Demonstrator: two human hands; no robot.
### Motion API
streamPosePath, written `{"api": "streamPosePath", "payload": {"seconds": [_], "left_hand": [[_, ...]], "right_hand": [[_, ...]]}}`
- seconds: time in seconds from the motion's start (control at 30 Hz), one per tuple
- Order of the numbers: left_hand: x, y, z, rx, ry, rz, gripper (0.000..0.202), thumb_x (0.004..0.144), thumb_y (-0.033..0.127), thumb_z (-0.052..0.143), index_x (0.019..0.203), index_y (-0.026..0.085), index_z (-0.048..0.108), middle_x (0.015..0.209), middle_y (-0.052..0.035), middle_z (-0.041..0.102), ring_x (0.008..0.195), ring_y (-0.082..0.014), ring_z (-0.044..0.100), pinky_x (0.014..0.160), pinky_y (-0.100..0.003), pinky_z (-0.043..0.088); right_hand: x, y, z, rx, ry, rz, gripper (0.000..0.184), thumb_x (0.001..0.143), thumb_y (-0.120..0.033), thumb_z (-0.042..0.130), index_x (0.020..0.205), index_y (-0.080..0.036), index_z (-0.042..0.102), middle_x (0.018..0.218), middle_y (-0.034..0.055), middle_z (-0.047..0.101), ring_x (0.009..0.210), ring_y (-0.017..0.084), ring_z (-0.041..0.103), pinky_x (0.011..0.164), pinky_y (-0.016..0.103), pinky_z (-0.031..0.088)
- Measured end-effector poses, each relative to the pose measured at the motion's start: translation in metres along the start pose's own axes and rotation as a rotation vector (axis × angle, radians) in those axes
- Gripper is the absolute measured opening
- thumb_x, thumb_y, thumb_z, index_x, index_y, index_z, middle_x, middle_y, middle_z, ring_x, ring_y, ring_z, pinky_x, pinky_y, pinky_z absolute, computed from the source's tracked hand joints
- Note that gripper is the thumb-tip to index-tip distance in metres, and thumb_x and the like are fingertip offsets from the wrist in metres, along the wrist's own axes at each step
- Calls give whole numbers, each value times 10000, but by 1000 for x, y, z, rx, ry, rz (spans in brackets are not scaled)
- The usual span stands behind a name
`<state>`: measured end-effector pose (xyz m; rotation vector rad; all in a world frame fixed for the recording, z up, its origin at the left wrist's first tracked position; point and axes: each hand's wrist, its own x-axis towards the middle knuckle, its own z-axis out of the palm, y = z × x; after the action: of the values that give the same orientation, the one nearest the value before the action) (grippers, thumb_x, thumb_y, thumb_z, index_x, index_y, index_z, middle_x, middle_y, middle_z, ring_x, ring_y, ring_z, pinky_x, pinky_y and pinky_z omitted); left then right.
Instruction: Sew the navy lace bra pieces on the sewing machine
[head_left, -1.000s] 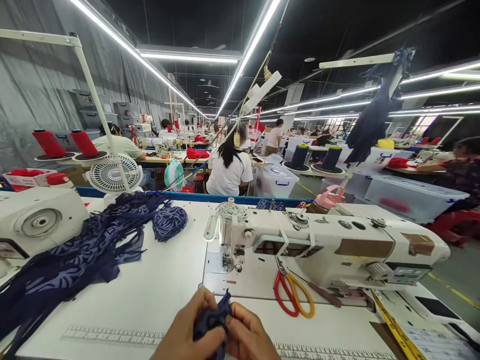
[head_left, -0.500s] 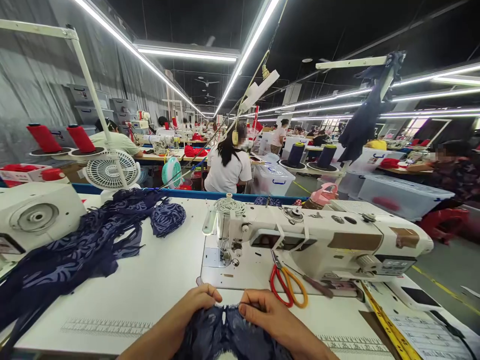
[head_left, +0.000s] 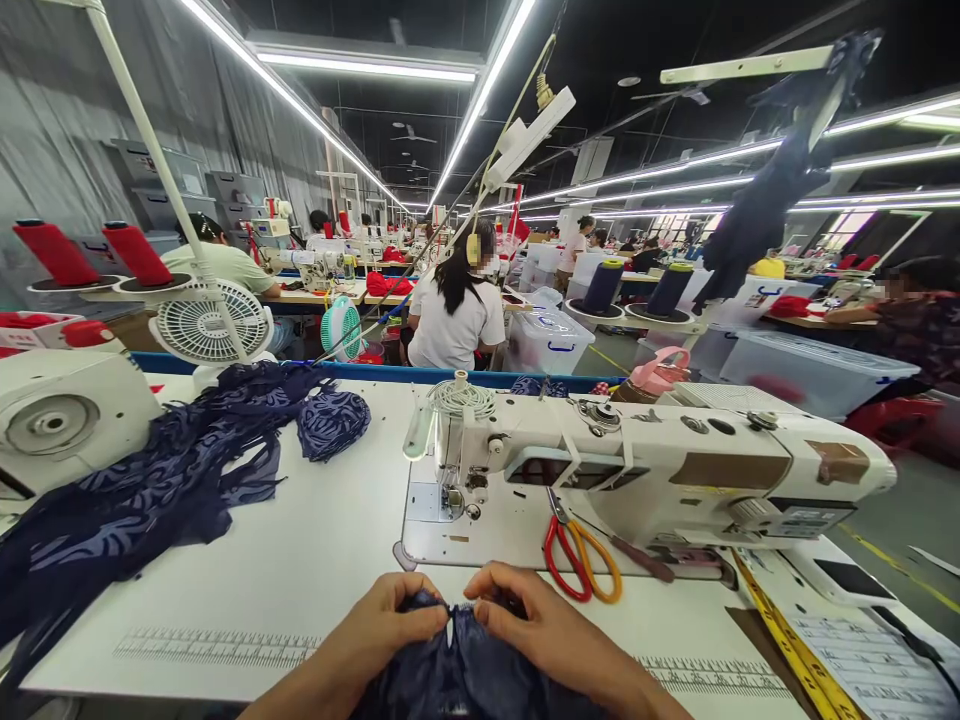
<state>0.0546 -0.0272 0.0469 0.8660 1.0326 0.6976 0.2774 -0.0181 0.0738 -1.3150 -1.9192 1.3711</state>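
Navy sheer fabric (head_left: 480, 665) with a toothed top edge hangs between my hands at the table's front edge. My left hand (head_left: 397, 625) pinches that edge on the left, thumb against the fingers. On the right, my right hand (head_left: 529, 625) grips the same edge between thumb and curled fingers. The two hands are close together, a narrow slit in the cloth between them. The lower part of the fabric runs out of view. Just beyond stands a white sewing machine (head_left: 645, 440), its needle area ahead of my hands. Scissors (head_left: 581, 560) with red and orange handles lie right of them.
A long heap of navy patterned fabric (head_left: 150, 480) covers the left of the table, beside a rounded navy bundle (head_left: 334, 423). A yellow tape measure (head_left: 795, 645) lies at the right. A small fan (head_left: 214, 322) stands at the back; a co-worker (head_left: 457, 305) sits beyond.
My hands have drawn closer together along the fabric's top edge. My left fingers now press on the cloth, which has shifted slightly. The camera view has moved a little.
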Motion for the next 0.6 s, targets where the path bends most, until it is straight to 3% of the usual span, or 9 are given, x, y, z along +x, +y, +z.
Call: {"api": "streamPosePath", "payload": {"seconds": [0.1, 0.23, 0.43, 0.53, 0.6], "left_hand": [[6, -6, 0, -28, 12, 46, 451, 604, 487, 868, 802, 156, 633, 650, 44, 558, 615, -125, 508, 611, -234, 338], [7, -5, -1, -21, 21, 54, 434, 588, 467, 872, 773, 152, 638, 660, 36, 554, 641, -135, 509, 621, -239, 346], [3, -2, -3, 78, 19, 35, 403, 624, 478, 811, 810, 161, 647, 721, 23, 556, 699, -156, 519, 661, -250, 379], [6, -3, -3, 341, 66, 131, 323, 763, 482, 629, 820, 164, 615, 699, 18, 542, 680, -164, 524, 635, -252, 397], [15, 0, -4, 568, 127, 225, 266, 819, 425, 528, 802, 171, 606, 686, 11, 546, 682, -174, 527, 632, -258, 396]], "right_hand": [[3, -6, 8, -3, -3, 0, 344, 826, -336, 659, 1152, -232, 697, 1040, 24, 662, 962, 214, 576, 832, 309, 424], [11, -8, 17, 90, 19, 91, 155, 785, -286, 657, 889, -203, 737, 857, -10, 647, 845, 180, 569, 721, 264, 422], [12, 3, 16, 97, 74, 194, 220, 735, -333, 729, 924, -222, 748, 993, 3, 650, 885, 190, 600, 714, 263, 449], [16, 2, 14, -154, 84, 63, 148, 802, -299, 680, 908, -219, 745, 887, -8, 686, 743, 153, 618, 610, 225, 448], [26, -3, 13, -369, 135, -58, 82, 821, -222, 656, 849, -228, 733, 800, -20, 690, 717, 155, 624, 625, 231, 452]]}}
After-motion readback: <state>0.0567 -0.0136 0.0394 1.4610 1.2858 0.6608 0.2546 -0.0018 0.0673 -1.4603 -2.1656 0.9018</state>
